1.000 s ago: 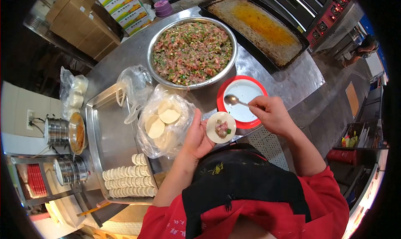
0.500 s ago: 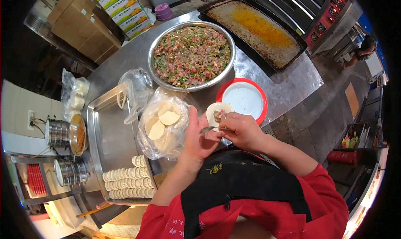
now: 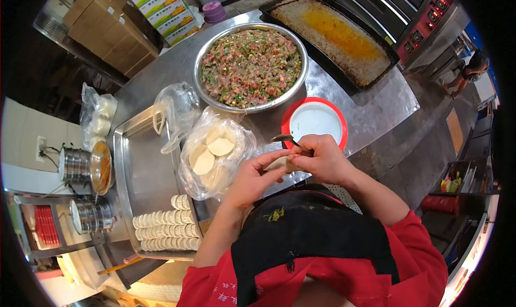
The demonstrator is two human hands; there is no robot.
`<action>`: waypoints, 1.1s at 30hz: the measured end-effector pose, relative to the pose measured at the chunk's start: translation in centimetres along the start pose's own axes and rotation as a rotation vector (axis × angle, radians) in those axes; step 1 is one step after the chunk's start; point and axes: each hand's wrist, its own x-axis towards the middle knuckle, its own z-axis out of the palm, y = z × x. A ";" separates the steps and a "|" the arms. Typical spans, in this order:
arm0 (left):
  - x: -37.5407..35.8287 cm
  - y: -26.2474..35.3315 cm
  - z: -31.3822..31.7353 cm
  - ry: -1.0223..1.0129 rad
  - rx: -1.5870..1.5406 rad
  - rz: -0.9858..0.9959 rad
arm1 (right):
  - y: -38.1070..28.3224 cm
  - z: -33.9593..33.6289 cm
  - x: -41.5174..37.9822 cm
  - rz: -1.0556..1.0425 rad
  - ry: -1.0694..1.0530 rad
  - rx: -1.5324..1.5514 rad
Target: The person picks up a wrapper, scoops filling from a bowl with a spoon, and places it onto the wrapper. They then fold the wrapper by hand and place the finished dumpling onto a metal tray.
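Near the front of my apron, my left hand (image 3: 255, 179) grips a dumpling wrapper (image 3: 291, 165), its fingers curled around the dough. My right hand (image 3: 326, 161) pinches the wrapper's edge while also holding a metal spoon (image 3: 284, 138), whose bowl points left. The dough looks folded over, and the filling inside is hidden. Just beyond the hands sits a red-rimmed bowl (image 3: 342, 125) with a pale inside. Round wrappers (image 3: 219, 146) lie in a clear plastic bag (image 3: 242, 140) left of the hands. Behind is a large steel bowl (image 3: 196, 73) of minced meat filling (image 3: 250, 68) with green bits.
At left, a metal tray (image 3: 148, 164) holds rows of pleated dumplings (image 3: 166, 233). An oily black baking pan (image 3: 344, 38) lies at the table's far right. Another plastic bag (image 3: 176, 111) rests over the tray's edge. A person (image 3: 473, 70) is in the right background.
The open wrapper with visible meat is now folded between both hands. My left fingers have closed in from a flat palm, and the spoon has shifted up, away from the filling.
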 end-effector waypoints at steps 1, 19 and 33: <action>0.0 0.3 0.5 0.000 0.002 -0.004 | -0.1 0.0 0.1 0.002 0.001 0.005; 0.6 0.0 1.2 0.254 -0.026 0.198 | 2.7 -1.7 0.2 0.086 -0.144 0.320; 2.4 1.8 -0.2 0.253 0.127 0.267 | 1.7 -1.8 3.5 0.030 -0.130 0.202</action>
